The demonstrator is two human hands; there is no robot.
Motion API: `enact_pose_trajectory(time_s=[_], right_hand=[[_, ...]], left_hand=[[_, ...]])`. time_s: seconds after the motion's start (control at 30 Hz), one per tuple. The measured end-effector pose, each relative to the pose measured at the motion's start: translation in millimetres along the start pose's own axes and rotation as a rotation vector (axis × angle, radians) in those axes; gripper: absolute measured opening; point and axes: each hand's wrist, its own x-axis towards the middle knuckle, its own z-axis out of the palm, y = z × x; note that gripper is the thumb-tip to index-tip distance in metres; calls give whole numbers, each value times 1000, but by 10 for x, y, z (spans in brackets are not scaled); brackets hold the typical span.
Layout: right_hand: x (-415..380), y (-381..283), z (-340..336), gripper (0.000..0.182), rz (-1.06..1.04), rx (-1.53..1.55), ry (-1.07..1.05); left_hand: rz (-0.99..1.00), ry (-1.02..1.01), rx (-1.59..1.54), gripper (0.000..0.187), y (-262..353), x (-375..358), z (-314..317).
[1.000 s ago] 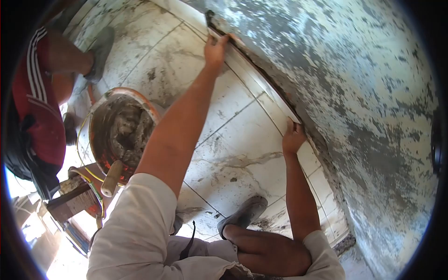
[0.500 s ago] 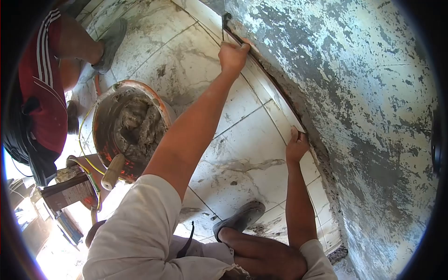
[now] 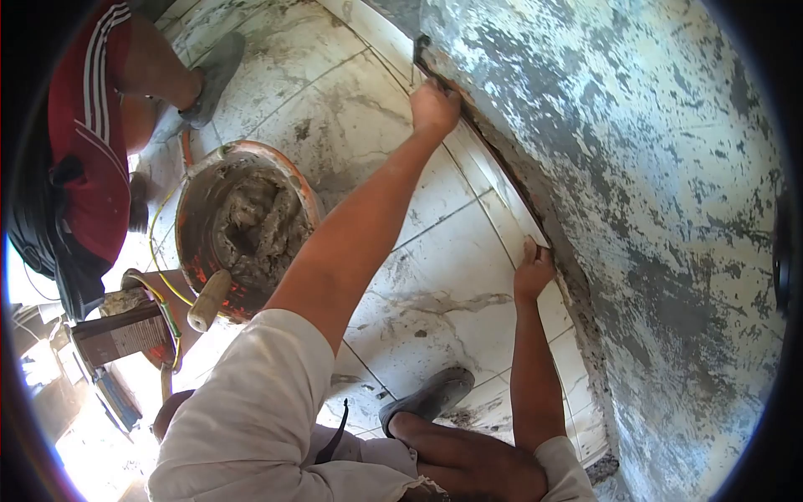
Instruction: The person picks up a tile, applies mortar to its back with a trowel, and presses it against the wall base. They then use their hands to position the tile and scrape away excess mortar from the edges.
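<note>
A narrow white skirting tile (image 3: 497,172) stands along the foot of the wall, a dark gap behind its top edge. My left hand (image 3: 436,107) pinches its far end, fingers closed over the edge. Lower down, my right hand (image 3: 535,272) grips the near end between thumb and fingers. Between the tile and the rough wall (image 3: 636,167) runs a broken strip of bare mortar. Marbled floor tiles (image 3: 435,293) with grey smears lie below both hands.
Left of my left arm is a bucket (image 3: 314,197) of wet mortar (image 3: 251,213), with a wooden handle (image 3: 209,299) at its rim. Another person's leg in red shorts (image 3: 92,167) is beyond it. Cables and a box (image 3: 125,339) lie at lower left. My shoe (image 3: 431,395) rests on the floor.
The view has shifted slightly, so the floor and bucket sit a little further right. My left hand's grip at the tile's far end has altered slightly; both hands stay on the tile.
</note>
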Motion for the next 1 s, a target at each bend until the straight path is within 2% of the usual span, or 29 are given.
enact_pose_trajectory(time_s=[0.03, 0.07, 0.1, 0.17, 0.23, 0.3, 0.33, 0.4, 0.43, 0.5, 0.57, 0.6, 0.63, 0.7, 0.77, 0.8, 0.83, 0.9, 0.93, 1.0], right_hand=[[8, -38, -1, 22, -31, -39, 11], [15, -70, 1, 21, -61, -77, 22], [16, -66, 7, 21, -51, -80, 31], [19, -59, 10, 22, -166, -90, 75], [36, -31, 8, 22, -163, -97, 75], [24, -29, 11, 22, -151, -101, 66], [29, -38, 11, 21, -157, -100, 69], [23, -56, 12, 21, -134, -95, 76], [24, -52, 11, 21, -142, -97, 75], [18, -8, 29, 22, -119, -94, 70], [4, 63, 54, 23, -116, -112, 45], [-10, 55, 44, 23, -89, -110, 39], [6, 54, 29, 25, -111, -145, 42], [10, 107, 49, 27, -139, -182, 51], [7, 131, 75, 29, -123, -196, 48], [17, 105, 56, 30, -102, -209, 35], [25, 88, 48, 30, -85, -205, 21], [21, 64, 39, 32, -113, -117, 34], [18, 39, 25, 32, -107, -113, 31], [37, 3, 4, 33, -75, -125, 18]], left_hand=[[27, 32, -117, 20, -72, 32, 40], [-81, -20, -138, 23, -119, 62, 49], [-76, -34, -138, 23, -10, 9, -35], [147, 65, 159, 19, 232, -117, -225], [141, 19, 198, 21, 258, -120, -344], [497, 76, 391, 20, 189, -61, -454], [508, 57, 397, 20, 160, -17, -523], [730, -202, 643, 23, 94, 95, -677], [739, -225, 652, 23, 72, 182, -737], [876, -397, 741, 34, 73, 356, -832], [789, -545, 956, 36, 196, 472, -909], [849, -568, 960, 33, 208, 532, -923], [800, -617, 1029, 37, 218, 590, -900], [972, -596, 1037, 27, 149, 736, -871], [1080, -689, 1177, 40, -163, 1229, -835], [949, -548, 1011, 25, 214, 829, -861], [783, -504, 1250, 23, -368, 1271, -708], [1109, -536, 988, 22, 186, 928, -907], [1187, -470, 1030, 22, 105, 1004, -908], [1123, -514, 1145, 22, 214, 880, -905]])
